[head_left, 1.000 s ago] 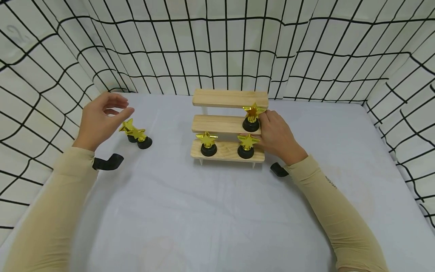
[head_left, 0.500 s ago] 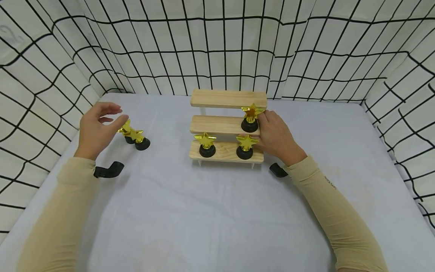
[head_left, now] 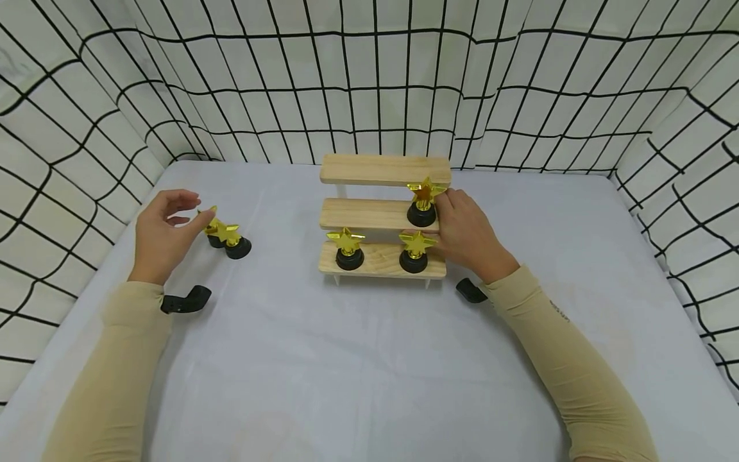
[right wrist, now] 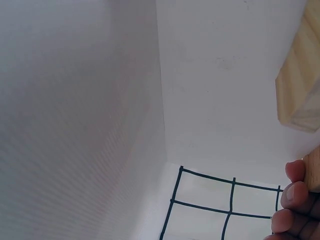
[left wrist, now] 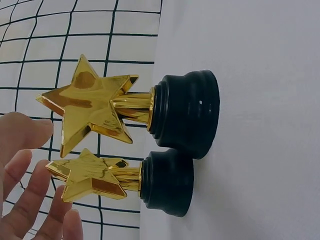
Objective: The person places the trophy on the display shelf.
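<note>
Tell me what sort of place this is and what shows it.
Likely a small staged work area: a white-covered table, a black grid along three sides, and a wooden shelf holding star trophies.

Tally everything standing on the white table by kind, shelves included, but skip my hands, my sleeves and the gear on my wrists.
Gold star trophies: 5
Three-tier wooden stand: 1
Total: 6
</note>
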Action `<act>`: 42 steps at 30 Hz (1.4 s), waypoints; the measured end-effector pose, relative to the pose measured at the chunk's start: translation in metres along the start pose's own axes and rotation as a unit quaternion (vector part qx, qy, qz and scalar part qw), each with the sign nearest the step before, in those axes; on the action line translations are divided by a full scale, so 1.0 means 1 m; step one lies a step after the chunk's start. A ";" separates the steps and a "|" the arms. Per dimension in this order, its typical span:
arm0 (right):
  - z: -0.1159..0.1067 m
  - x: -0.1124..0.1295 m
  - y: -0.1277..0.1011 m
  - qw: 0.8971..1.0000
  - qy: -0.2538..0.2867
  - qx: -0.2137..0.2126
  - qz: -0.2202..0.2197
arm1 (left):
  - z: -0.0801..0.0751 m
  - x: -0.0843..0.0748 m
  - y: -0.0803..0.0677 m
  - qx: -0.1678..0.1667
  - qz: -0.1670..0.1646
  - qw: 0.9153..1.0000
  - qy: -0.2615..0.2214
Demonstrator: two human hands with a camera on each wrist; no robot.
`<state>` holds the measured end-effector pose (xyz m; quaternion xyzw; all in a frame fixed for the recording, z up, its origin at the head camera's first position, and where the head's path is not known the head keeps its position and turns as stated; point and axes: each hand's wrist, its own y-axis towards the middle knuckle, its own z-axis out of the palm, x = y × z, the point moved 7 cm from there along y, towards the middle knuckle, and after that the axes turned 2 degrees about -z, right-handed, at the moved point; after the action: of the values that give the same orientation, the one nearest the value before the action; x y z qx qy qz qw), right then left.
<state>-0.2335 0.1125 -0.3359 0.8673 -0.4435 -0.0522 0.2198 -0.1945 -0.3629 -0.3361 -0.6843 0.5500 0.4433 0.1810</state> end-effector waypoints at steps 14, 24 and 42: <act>0.000 0.001 0.000 1.000 0.001 -0.003 0.004 | 0.003 0.023 0.001 0.007 -0.041 0.998 -0.050; 0.000 0.000 0.000 1.000 0.003 -0.001 0.006 | 0.003 0.030 0.000 0.011 -0.051 0.996 -0.072; 0.000 0.001 0.000 1.000 0.002 -0.006 0.002 | 0.007 0.050 -0.002 0.056 -0.046 0.997 0.013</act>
<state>-0.2331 0.1116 -0.3357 0.8651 -0.4447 -0.0529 0.2259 -0.1955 -0.3870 -0.3807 -0.7033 0.5442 0.3942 0.2321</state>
